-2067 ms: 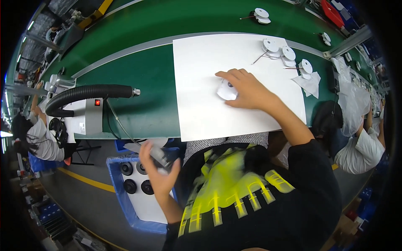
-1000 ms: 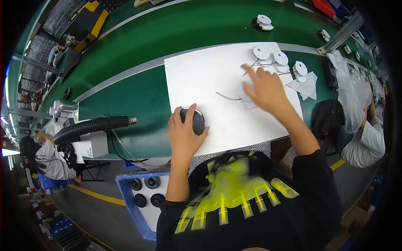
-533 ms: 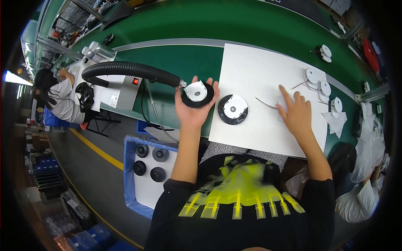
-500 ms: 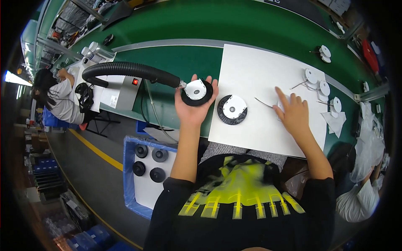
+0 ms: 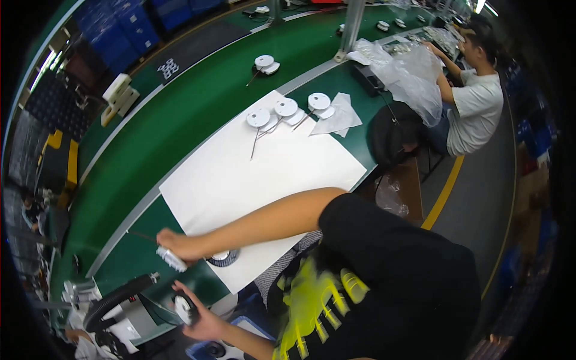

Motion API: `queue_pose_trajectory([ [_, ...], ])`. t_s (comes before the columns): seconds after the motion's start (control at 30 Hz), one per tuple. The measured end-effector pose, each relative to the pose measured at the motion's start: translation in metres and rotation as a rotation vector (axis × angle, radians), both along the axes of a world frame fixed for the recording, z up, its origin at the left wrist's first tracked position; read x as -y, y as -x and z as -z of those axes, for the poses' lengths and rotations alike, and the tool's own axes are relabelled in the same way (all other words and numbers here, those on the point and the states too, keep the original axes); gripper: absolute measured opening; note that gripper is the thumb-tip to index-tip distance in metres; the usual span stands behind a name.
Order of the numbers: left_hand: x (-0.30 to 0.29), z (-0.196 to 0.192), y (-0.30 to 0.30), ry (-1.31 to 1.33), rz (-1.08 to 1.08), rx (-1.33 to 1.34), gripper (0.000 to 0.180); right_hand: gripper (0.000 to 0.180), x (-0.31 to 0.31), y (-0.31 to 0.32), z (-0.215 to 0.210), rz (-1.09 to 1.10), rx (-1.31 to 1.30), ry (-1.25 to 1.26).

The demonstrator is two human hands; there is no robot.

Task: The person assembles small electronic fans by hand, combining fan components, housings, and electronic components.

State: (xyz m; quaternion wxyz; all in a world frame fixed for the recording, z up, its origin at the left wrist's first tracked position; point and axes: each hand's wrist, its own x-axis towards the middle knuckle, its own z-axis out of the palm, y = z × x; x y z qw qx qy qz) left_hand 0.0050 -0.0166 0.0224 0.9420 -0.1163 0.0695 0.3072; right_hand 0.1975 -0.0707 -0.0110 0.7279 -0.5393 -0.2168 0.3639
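Observation:
My left hand point(image 5: 207, 325) is at the lower left, its fingers closed around a black round part with a white disc face point(image 5: 185, 308). Just above it, my right hand point(image 5: 182, 246) reaches across my body and grips a white disc piece point(image 5: 171, 259), seen nearly edge-on. A thin lead seems to stick out from that piece, blurred. The two held parts are apart. Partly covered by my right forearm, another black and white round part point(image 5: 225, 258) lies on the white sheet point(image 5: 240, 174). The tip of a black flexible hose point(image 5: 117, 301) points toward my hands.
Several white discs point(image 5: 287, 107) with thin leads lie along the sheet's far edge, beside crumpled white paper point(image 5: 337, 117). One more disc point(image 5: 264, 62) sits on the green strip point(image 5: 210, 99) beyond. A blue-lined bin point(image 5: 252, 326) stands low beside me. A co-worker point(image 5: 477, 108) sits at right.
The view has swung to the right. My right hand has lifted a white disc piece off the sheet and carried it over to my left hand. The left-hand part has come away from the hose tip.

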Motion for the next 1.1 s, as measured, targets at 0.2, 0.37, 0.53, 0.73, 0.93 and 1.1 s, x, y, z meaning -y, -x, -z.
queue_pose_trajectory([
  [0.2, 0.014, -0.001, 0.066, -0.101, 0.18, 0.121, 0.056, 0.033, -0.02, 0.034, -0.012, -0.269, -0.407, 0.025],
  [0.37, 0.001, 0.007, 0.081, -0.003, -0.063, -0.07, 0.055, 0.036, -0.021, 0.046, -0.011, -0.129, -0.431, 0.037],
  [0.53, 0.004, 0.001, 0.076, -0.155, 0.216, 0.111, 0.055, 0.04, -0.031, 0.039, 0.017, -0.165, -0.541, 0.086],
  [0.73, -0.023, 0.019, 0.051, 0.173, 0.051, -0.113, 0.055, 0.045, -0.009, 0.038, -0.001, -0.159, -0.523, 0.032],
  [0.93, -0.025, 0.009, -0.023, -0.143, 0.188, -0.152, 0.065, 0.041, 0.056, 0.02, -0.044, -0.13, -0.468, -0.11],
  [1.1, -0.031, 0.02, -0.054, -0.194, 0.402, 0.089, 0.054, 0.039, 0.097, 0.023, -0.06, -0.107, -0.586, -0.27],
])
